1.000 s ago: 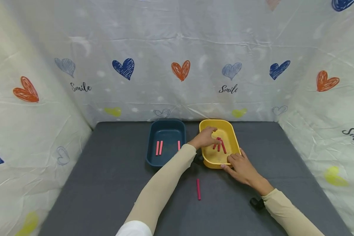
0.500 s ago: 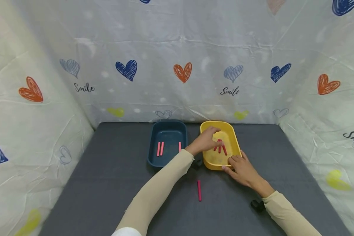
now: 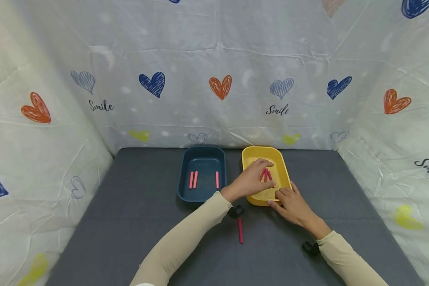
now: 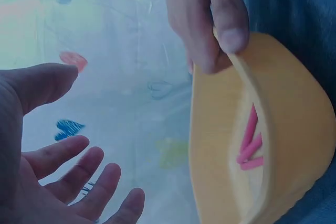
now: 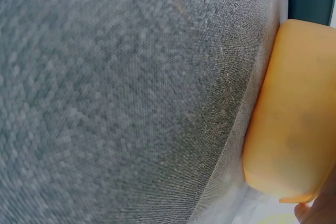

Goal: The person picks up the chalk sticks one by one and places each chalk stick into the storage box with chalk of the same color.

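My left hand hovers over the yellow tray, fingers loosely spread and holding nothing; the left wrist view has its open fingers apart from the rim. At the tray's near right corner, my right hand pinches the rim, thumb outside and fingers inside. Several dark pink sticks lie fanned inside this tray, partly behind the left hand. In the right wrist view, only the outer wall of the yellow tray and a bit of the right hand show.
A dark blue tray stands left of the yellow one, holding lighter pink sticks. One dark pink stick lies on the grey tabletop in front of the trays. A curtain printed with hearts hangs behind the table.
My left hand has drawn a little nearer to me over the yellow tray, its forearm shifting down and left. The right hand keeps its hold on the rim.
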Tool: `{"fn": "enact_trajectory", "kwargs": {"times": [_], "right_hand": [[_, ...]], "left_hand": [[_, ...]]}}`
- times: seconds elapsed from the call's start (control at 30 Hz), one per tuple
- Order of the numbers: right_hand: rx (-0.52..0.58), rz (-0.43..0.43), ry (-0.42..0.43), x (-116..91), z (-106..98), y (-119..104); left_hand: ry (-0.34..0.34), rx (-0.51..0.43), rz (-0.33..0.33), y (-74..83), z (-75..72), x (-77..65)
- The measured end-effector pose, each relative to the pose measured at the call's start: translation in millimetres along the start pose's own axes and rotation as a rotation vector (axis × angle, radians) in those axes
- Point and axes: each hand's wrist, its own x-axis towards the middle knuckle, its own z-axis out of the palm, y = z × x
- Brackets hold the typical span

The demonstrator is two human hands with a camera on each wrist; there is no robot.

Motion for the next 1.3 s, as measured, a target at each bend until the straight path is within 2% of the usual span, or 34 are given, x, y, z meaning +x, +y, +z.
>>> {"fn": "enact_trajectory", "kwargs": {"times": [0.23, 0.53, 0.97, 1.1, 1.3], "right_hand": [[-0.005, 0.014, -0.011, 0, 1, 0], [-0.002, 0.018, -0.005, 0, 2, 1], [-0.009, 0.025, -0.019, 0, 2, 2], [-0.01, 0.026, -0.026, 0, 2, 2], [-0.01, 0.024, -0.025, 0, 2, 2]], "left_hand": [[0.038, 0.026, 0.065, 7.1, 2.8, -19.4], [0.088, -0.001, 0.072, 6.9, 4.9, -41.1], [0.187, 0.027, -0.018, -2.5, -0.5, -71.3], [0.184, 0.017, -0.035, -5.6, -2.3, -80.9], [0.163, 0.015, -0.096, -5.8, -2.9, -97.5]]}}
